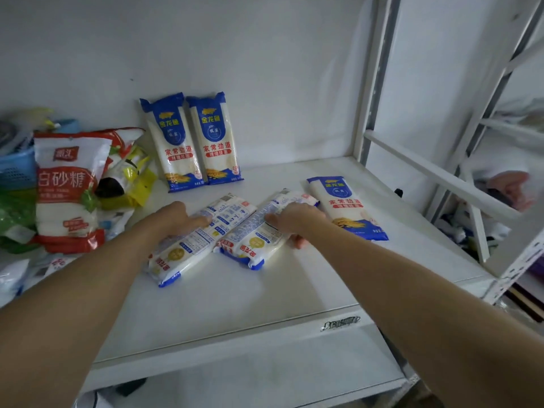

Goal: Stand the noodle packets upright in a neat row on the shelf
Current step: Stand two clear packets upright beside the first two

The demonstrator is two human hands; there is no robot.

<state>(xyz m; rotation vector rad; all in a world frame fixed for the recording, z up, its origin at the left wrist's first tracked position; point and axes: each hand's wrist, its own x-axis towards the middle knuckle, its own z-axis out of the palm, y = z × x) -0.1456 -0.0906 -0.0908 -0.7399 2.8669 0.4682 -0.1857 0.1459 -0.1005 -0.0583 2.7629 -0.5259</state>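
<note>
Two blue-and-white noodle packets stand upright side by side against the back wall of the white shelf. Three more lie flat nearer the front. My left hand rests on top of the left flat packet, which lies back side up. My right hand wraps around the middle flat packet, thumb under its right edge. A third packet lies face up just right of my right hand.
A red-and-white sugar bag stands at the left with yellow and green packets and a blue basket behind it. White shelf posts rise at the right; another shelf unit with goods stands beyond.
</note>
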